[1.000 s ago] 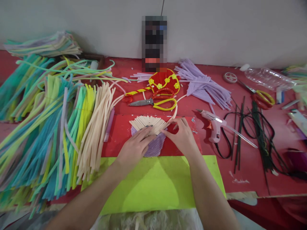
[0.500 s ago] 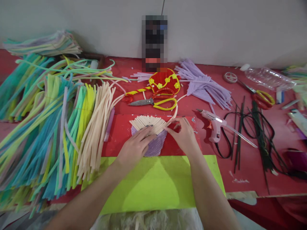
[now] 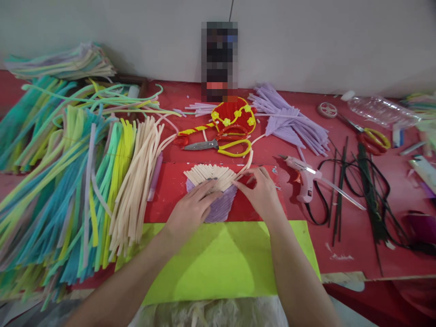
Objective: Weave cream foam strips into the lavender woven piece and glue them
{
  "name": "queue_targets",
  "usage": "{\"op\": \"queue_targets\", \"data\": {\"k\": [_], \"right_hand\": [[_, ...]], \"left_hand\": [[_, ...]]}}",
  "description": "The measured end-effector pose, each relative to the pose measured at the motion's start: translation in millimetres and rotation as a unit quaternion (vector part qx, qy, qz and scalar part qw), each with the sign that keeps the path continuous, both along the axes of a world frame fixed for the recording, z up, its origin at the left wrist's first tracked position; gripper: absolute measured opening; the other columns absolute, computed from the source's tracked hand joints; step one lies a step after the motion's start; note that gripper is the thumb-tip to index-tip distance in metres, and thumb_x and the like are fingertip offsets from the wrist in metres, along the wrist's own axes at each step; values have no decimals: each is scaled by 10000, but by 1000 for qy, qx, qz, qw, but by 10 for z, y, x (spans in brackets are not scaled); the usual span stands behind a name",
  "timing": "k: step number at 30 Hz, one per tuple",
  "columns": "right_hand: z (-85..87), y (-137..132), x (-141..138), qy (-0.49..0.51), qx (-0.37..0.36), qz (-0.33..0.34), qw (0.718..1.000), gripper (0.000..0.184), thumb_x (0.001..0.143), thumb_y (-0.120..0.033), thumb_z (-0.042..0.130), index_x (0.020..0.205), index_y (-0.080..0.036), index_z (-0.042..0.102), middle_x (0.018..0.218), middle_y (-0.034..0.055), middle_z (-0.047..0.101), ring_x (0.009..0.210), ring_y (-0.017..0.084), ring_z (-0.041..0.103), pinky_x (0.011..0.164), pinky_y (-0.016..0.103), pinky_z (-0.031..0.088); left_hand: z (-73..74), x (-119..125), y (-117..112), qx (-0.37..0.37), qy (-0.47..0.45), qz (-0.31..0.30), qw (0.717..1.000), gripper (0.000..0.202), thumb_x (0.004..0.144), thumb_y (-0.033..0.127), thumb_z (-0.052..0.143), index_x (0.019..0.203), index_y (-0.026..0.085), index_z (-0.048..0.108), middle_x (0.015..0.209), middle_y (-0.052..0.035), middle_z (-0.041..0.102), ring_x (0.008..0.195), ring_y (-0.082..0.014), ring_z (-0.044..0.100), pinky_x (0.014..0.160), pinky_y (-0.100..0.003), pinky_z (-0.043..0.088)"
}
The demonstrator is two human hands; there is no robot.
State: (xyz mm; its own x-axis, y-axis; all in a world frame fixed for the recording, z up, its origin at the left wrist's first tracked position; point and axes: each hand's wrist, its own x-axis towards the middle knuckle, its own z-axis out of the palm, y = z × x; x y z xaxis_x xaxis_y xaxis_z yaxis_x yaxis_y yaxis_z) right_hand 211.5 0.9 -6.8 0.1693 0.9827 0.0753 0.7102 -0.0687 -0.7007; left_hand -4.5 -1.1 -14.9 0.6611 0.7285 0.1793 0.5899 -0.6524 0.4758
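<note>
Since a second ago our right hand (image 3: 260,193) has slid slightly left, up to the right edge of the cream fan (image 3: 211,175); our left hand (image 3: 190,211) has not shifted. The left grip is open, with fingers flat and pressing on the fan. The fan lies over a purple piece (image 3: 221,206) on the red board (image 3: 166,190), at the middle of the desk (image 3: 340,236) toward its front edge. Our right grip is pinched, thumb against forefinger, on a cream strip (image 3: 248,164) at the fan's right end.
</note>
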Motion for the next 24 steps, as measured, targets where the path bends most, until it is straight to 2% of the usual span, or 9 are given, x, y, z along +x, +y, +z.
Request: {"op": "queue_targets", "data": {"k": [7, 12, 24], "right_hand": [[62, 13, 19, 24, -21, 5, 999, 147, 827, -353, 636, 877, -215, 618, 930, 48, 588, 771, 177, 583, 726, 335, 469], [30, 13, 8, 17, -10, -5, 1000, 135, 800, -305, 667, 876, -211, 608, 928, 37, 580, 714, 153, 567, 713, 326, 467], [9, 25, 36, 33, -7, -3, 999, 153, 825, -363, 616, 866, -217, 627, 902, 45, 596, 708, 159, 576, 698, 331, 467]], "left_hand": [[-5, -5, 3, 3, -1, -1, 1000, 404, 875, 26, 407, 1213, 184, 561, 1398, -98, 509, 1283, -226, 492, 1052, -420, 456], [-7, -4, 2, 3, -1, 1, 1000, 402, 877, 27, 410, 1217, 178, 562, 1401, -100, 506, 1292, -230, 483, 1060, -421, 449], [-21, -4, -4, -2, -3, 1, 1000, 402, 880, 28, 409, 1220, 179, 561, 1413, -99, 493, 1300, -234, 473, 1067, -430, 442]]}}
